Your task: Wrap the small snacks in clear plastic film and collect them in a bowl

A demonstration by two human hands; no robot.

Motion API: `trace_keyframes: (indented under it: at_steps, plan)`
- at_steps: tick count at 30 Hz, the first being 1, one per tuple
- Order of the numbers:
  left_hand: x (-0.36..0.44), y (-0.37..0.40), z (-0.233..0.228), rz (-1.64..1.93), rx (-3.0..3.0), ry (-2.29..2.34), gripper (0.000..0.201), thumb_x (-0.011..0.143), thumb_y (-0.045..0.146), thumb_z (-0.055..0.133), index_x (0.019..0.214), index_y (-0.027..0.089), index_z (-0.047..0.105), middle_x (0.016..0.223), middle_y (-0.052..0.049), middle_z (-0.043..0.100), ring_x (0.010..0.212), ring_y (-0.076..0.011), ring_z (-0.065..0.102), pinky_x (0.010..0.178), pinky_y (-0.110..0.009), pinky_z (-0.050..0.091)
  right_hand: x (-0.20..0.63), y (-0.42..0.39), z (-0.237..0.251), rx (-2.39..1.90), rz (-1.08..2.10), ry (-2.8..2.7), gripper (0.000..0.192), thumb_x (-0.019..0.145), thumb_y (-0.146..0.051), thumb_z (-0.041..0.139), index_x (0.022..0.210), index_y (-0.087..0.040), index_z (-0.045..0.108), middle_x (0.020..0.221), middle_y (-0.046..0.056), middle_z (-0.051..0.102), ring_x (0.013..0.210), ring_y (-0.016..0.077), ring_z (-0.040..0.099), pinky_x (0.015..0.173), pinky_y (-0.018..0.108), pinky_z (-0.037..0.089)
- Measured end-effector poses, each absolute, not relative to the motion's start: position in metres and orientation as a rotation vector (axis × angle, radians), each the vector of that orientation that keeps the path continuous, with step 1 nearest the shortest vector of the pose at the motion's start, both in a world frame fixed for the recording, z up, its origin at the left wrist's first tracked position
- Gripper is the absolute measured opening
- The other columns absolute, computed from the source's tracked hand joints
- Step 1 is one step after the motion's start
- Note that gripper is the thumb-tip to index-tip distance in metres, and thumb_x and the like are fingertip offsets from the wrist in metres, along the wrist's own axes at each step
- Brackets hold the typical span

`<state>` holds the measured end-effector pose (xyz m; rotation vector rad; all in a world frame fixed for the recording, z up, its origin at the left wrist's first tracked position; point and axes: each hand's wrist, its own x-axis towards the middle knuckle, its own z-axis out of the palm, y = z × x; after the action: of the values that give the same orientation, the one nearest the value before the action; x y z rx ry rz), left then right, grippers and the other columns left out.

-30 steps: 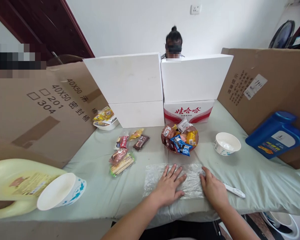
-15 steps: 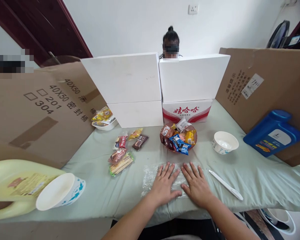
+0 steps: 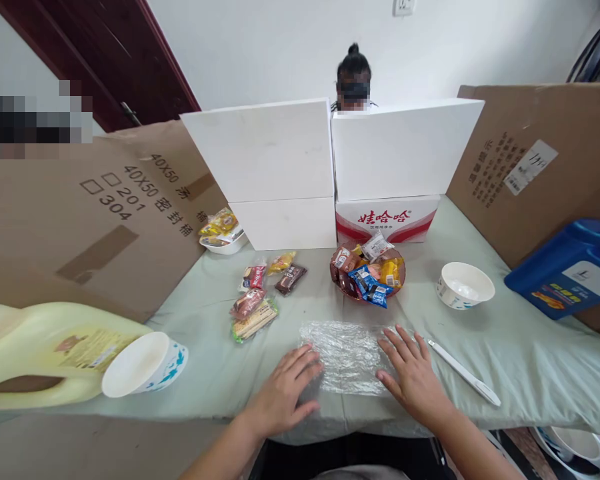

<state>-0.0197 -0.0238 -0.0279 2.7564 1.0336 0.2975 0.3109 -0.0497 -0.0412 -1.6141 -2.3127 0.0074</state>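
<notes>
Film (image 3: 347, 363), clear and crinkled, lies flat on the tabletop (image 3: 205, 390), which is draped in pale green cloth. Well to the left of the film stands a brown carton (image 3: 105, 213) marked 40X50; a second carton (image 3: 555, 207) with a white label stands well to its right. Beyond the film, white boxes (image 3: 260, 153) are stacked two high, the lower right one being a box with red print (image 3: 385, 233). Farther beyond the film, a person's head (image 3: 354, 67) shows above them. Far left of the film is a pale yellow jug (image 3: 90, 350), and far right of it a blue bottle (image 3: 565, 273). Just beyond the film sits the snack bowl (image 3: 397, 291), heaped with small wrapped snacks. One paper bowl (image 3: 460, 297) stands beyond the film to the right; another (image 3: 167, 367) is well to its left.

At the film's left edge, the left hand (image 3: 290, 383) is palm down, fingers loosely spread, grasping nothing; the right hand (image 3: 410, 367) is likewise open and empty over the film's right end. Whether either one touches it, I cannot tell. Just right of the film, a slim white tool (image 3: 465, 373) lies slantwise. Left of the film and beyond it, five loose packets (image 3: 291, 279) lie grouped.
</notes>
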Motion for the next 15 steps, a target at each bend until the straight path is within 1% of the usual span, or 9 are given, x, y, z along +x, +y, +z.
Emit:
trace_keyframes:
  at_steps: [2,3,6,7,10,12,15]
  plan:
    - [-0.019,-0.028,-0.025,0.289,2.757,0.971,0.051,0.082,0.03,0.066,0.131,0.021,0.053,0.137,-0.012,0.054,0.134,-0.0329,0.042,0.106,-0.052,0.042,0.322,-0.06,-0.035,-1.505,0.1,-2.36,0.052,0.089,-0.055,0.051,0.132,-0.024,0.055,0.141,0.011,0.051,0.137,0.0325,0.034,0.111,0.057,0.025]
    - [-0.02,-0.029,-0.026,0.31,2.757,0.961,0.046,0.083,0.027,0.064,0.128,0.02,0.055,0.134,-0.011,0.057,0.131,-0.0318,0.045,0.105,-0.05,0.045,0.329,-0.066,-0.034,-1.454,0.171,-2.398,0.053,0.087,-0.056,0.055,0.13,-0.025,0.056,0.141,0.01,0.051,0.136,0.0317,0.036,0.11,0.054,0.029]
    - [-0.028,-0.028,-0.031,0.44,2.773,0.948,0.027,0.089,0.017,0.055,0.114,0.02,0.062,0.123,-0.009,0.064,0.124,-0.0266,0.053,0.101,-0.042,0.05,0.35,-0.085,-0.039,-1.384,0.34,-2.484,0.053,0.084,-0.051,0.061,0.13,-0.026,0.056,0.141,0.01,0.051,0.133,0.0293,0.042,0.106,0.047,0.039]
    - [-0.03,-0.027,-0.033,0.483,2.784,0.945,0.024,0.091,0.014,0.051,0.11,0.02,0.064,0.119,-0.008,0.066,0.122,-0.025,0.055,0.1,-0.04,0.051,0.356,-0.091,-0.043,-1.392,0.348,-2.49,0.05,0.085,-0.047,0.061,0.13,-0.026,0.056,0.141,0.01,0.051,0.131,0.0287,0.044,0.104,0.046,0.041]
    - [-0.033,-0.026,-0.034,0.562,2.819,0.933,0.026,0.091,0.007,0.045,0.102,0.019,0.065,0.11,-0.007,0.068,0.118,-0.0226,0.058,0.098,-0.037,0.053,0.365,-0.106,-0.051,-1.412,0.284,-2.458,0.036,0.09,-0.036,0.057,0.125,-0.027,0.058,0.136,0.008,0.056,0.126,0.0264,0.05,0.101,0.045,0.045]
    - [-0.032,-0.027,-0.03,0.582,2.823,0.921,0.026,0.089,0.005,0.043,0.1,0.018,0.063,0.108,-0.007,0.069,0.116,-0.0228,0.059,0.097,-0.038,0.053,0.366,-0.112,-0.05,-1.397,0.272,-2.418,0.027,0.092,-0.031,0.055,0.118,-0.028,0.062,0.129,0.007,0.061,0.121,0.0247,0.054,0.1,0.043,0.047]
    - [-0.027,-0.031,-0.022,0.573,2.759,0.917,0.023,0.087,0.006,0.042,0.097,0.018,0.06,0.106,-0.008,0.069,0.115,-0.0228,0.06,0.097,-0.038,0.052,0.364,-0.117,-0.042,-1.361,0.356,-2.341,0.017,0.093,-0.026,0.052,0.104,-0.027,0.065,0.116,0.006,0.066,0.113,0.0223,0.059,0.096,0.039,0.05]
